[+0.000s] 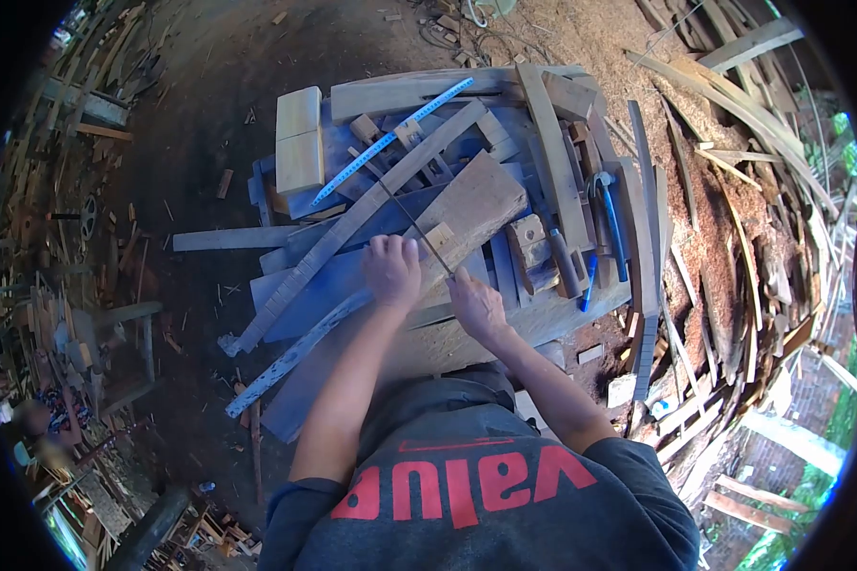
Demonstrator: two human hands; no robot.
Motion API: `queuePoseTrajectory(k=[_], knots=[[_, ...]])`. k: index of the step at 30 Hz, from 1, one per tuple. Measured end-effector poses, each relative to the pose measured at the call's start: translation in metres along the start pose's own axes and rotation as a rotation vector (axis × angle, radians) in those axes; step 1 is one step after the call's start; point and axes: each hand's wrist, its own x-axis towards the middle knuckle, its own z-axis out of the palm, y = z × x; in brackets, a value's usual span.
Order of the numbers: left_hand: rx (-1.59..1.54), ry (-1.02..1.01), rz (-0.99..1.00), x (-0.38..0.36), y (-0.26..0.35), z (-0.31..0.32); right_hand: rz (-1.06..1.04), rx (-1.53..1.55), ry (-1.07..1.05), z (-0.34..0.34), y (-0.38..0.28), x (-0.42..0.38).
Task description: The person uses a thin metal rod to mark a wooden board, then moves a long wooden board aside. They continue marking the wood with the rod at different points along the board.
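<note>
My right hand point(476, 306) is closed around the near end of a thin, dark, rod-like tool point(411, 221). The tool slants up and left, crossing over a long wooden strip point(348, 226) with marks along its edge. Beside it, my left hand point(391, 271) is curled with its fingers bent down; what lies under them is hidden. A small light wood block point(439, 236) rests close to the tool, on a wide rough board point(476, 202). Beyond the strip lies a blue-white measuring strip point(354, 168).
At the right of the workbench lie a hammer point(611, 224) with a blue handle, a blue pen point(589, 283) and a wooden block with holes point(533, 252). Two pale blocks point(299, 140) stand at the back left. Timber offcuts and sawdust point(724, 228) cover the ground to the right.
</note>
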Motion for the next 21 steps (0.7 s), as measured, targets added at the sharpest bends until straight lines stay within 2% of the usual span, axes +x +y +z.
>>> queuePoseTrajectory(k=[2, 3, 4, 6, 10, 16, 21], knots=[[0.118, 0.124, -0.219, 0.01, 0.004, 0.012, 0.001, 0.009, -0.001, 0.003, 0.0, -0.001], [0.149, 0.051, -0.325, 0.015, 0.006, 0.013, 0.005, 0.008, 0.0, 0.004, -0.001, -0.001], [0.146, 0.049, -0.328, 0.021, 0.008, 0.014, 0.011, 0.007, 0.001, 0.005, -0.001, -0.002], [0.178, -0.115, -0.582, 0.03, 0.011, 0.015, 0.001, -0.009, 0.012, 0.009, -0.001, -0.003], [0.214, -0.203, -0.635, 0.038, 0.019, 0.009, -0.04, -0.108, 0.032, 0.012, 0.004, -0.011], [0.257, -0.191, -0.639, 0.039, 0.019, 0.015, -0.032, -0.179, 0.02, 0.006, 0.006, -0.02], [0.302, -0.166, -0.647, 0.038, 0.014, 0.021, -0.078, -0.132, 0.015, 0.015, -0.004, 0.025]])
